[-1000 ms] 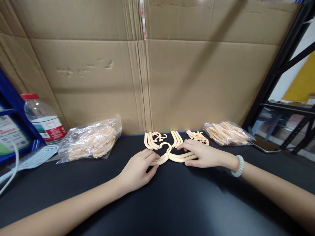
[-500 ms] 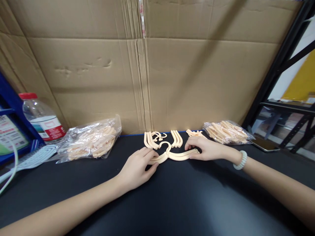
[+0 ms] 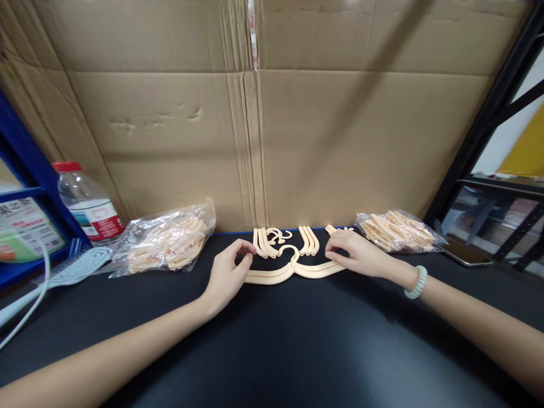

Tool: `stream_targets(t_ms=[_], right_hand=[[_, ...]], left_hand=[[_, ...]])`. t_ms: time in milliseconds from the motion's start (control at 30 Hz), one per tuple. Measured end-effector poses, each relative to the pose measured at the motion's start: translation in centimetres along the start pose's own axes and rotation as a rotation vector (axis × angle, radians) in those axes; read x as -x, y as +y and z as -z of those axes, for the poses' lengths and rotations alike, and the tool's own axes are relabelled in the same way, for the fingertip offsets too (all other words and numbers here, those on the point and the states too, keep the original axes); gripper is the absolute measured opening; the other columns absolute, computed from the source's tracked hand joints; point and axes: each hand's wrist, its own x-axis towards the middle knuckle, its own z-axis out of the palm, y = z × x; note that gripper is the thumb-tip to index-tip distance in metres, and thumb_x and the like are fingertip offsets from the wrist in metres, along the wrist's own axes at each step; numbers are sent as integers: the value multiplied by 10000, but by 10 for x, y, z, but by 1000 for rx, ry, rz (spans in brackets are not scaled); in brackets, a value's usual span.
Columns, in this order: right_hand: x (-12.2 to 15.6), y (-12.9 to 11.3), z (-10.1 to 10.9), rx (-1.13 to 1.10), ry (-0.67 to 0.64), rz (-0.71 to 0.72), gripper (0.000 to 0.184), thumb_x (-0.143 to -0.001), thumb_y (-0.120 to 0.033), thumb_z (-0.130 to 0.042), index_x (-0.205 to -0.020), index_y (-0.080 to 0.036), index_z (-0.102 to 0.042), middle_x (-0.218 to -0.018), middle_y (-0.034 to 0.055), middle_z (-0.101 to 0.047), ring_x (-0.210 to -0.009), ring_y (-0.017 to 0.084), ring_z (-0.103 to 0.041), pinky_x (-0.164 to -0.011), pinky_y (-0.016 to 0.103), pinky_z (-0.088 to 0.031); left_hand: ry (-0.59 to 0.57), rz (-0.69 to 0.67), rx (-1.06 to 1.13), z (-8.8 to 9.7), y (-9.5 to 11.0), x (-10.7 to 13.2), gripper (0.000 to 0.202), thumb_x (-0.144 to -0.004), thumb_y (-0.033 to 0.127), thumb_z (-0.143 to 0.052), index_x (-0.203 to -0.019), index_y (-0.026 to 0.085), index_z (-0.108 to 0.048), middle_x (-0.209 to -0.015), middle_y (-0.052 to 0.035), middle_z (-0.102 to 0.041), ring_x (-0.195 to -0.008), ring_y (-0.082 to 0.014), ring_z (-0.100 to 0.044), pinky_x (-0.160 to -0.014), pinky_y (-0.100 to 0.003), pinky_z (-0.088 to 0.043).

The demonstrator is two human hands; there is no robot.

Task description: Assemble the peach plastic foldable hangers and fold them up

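Note:
A small cream plastic hanger (image 3: 293,268) lies flat on the black table (image 3: 272,340), hook pointing away from me. My left hand (image 3: 227,275) pinches the tip of its left arm between thumb and fingers. My right hand (image 3: 357,253), with a pale bead bracelet at the wrist, grips the tip of its right arm. Just behind the hanger lie loose cream parts: curved arm pieces (image 3: 306,241) and hook pieces (image 3: 276,235).
A clear bag of cream parts (image 3: 164,243) lies at the left and another bag (image 3: 397,229) at the right. A water bottle (image 3: 87,204) and a pale cable (image 3: 63,275) are far left. A cardboard wall (image 3: 272,124) backs the table; a dark phone (image 3: 467,255) lies right.
Both hands slid outward along the hanger, from near its middle to the tips of its arms. The left hand went from lying flat to a pinch. The camera shifted slightly left.

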Motion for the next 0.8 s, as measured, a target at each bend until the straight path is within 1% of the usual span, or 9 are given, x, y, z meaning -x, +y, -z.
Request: stream_targets(t_ms=[67, 200, 300, 400, 533, 667, 800], right_hand=[[0, 1, -1, 10, 6, 2, 174, -905, -213, -511, -768, -173, -611, -764, 48, -646, -754, 188, -549, -730, 325, -406], [-1, 0, -2, 25, 4, 2, 181, -901, -206, -510, -754, -171, -609, -750, 45, -644, -745, 186, -544, -725, 320, -403], [-1, 0, -3, 34, 2, 3, 197, -903, -210, -505, -739, -172, -606, -729, 43, -637, -730, 184, -541, -716, 318, -401], [-1, -1, -4, 45, 13, -1, 216, -908, -219, -498, -726, -171, -603, -713, 46, -630, -716, 185, -536, -711, 322, -401], [-3, -2, -6, 13, 57, -4, 194, -908, -207, -510, -751, -176, -620, -724, 41, -642, -721, 183, -548, -728, 326, -411], [-13, -5, -6, -46, 89, -4, 174, -916, -178, -502, -841, -178, -659, -803, 58, -676, -798, 195, -569, -762, 329, -435], [-33, -6, -11, -16, 74, -23, 163, -900, -145, -517, -898, -164, -679, -870, 76, -695, -877, 207, -572, -790, 328, -448]], left_hand=[[27, 46, 22, -1, -4, -2, 158, -746, 249, -471, -803, 206, -613, -823, -25, -684, -807, -215, -627, -771, -336, -462], [52, 132, 61, -4, -15, -6, 168, -696, 227, -467, -773, 195, -613, -799, -38, -688, -781, -217, -646, -719, -323, -492], [50, 162, 62, -6, -21, -8, 187, -679, 220, -465, -786, 184, -614, -817, -50, -690, -801, -220, -652, -744, -330, -502], [31, 165, 17, -4, -25, -11, 227, -672, 211, -475, -835, 178, -631, -857, -63, -691, -833, -240, -642, -773, -364, -499], [-44, 105, -70, 3, -28, -22, 262, -661, 198, -528, -881, 189, -669, -916, -68, -701, -879, -264, -614, -833, -417, -475], [-182, -28, -95, 12, -29, -32, 264, -717, 215, -538, -925, 212, -700, -975, -57, -719, -905, -250, -623, -821, -390, -492], [-291, -151, -89, 19, -32, -37, 289, -780, 244, -519, -1001, 231, -706, -1072, -56, -725, -983, -243, -635, -841, -374, -504]])
